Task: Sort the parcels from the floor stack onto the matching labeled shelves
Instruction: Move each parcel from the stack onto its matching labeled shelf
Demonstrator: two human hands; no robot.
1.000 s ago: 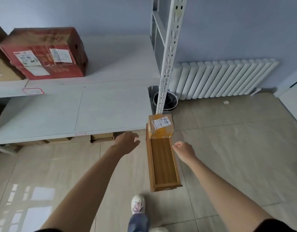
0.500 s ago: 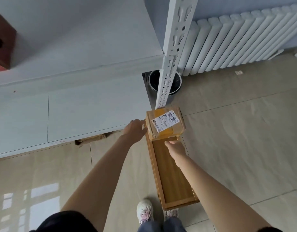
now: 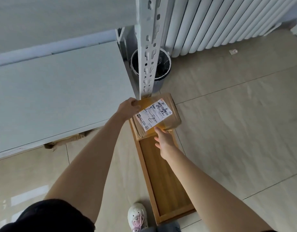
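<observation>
Head view: my left hand clasps the parcel's far-left edge, my right hand its near edge. Parcel rests on the tray's far end, below the shelf.

The fine print on the parcel label cannot be read. The parcel's near-left edge is covered by the left hand, and the bin behind it is partly hidden by the shelf upright.
</observation>
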